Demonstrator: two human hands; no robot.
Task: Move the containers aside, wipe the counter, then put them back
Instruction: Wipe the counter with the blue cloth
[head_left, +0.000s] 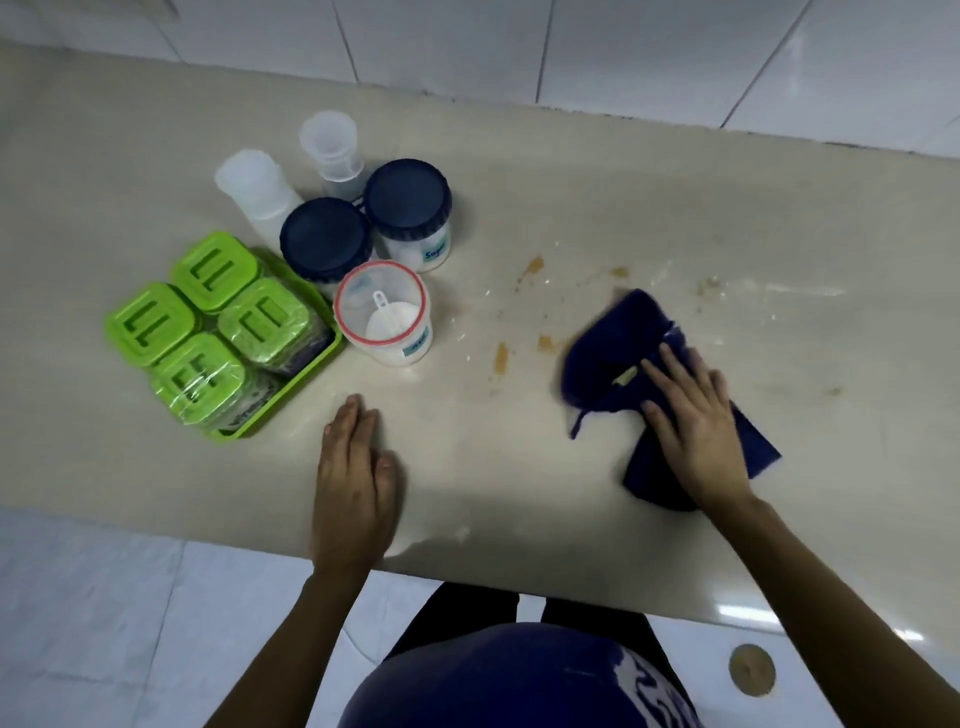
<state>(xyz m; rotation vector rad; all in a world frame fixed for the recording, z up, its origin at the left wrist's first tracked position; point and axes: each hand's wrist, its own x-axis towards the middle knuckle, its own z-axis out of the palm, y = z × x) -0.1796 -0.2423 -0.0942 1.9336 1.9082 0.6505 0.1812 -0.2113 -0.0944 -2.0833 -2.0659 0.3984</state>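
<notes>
Wipe in progress: stains (524, 312) lie left of the cloth (613, 358).
Right hand (696, 426) is pressed flat on cloth, nearer; left hand (356, 478) rests flat, nothing grasped.

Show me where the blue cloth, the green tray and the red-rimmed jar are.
blue cloth (613, 343), head view, on its bare far fold.
green tray (311, 371), head view, on its right rim.
red-rimmed jar (382, 304), head view, on its clear lid.
</notes>
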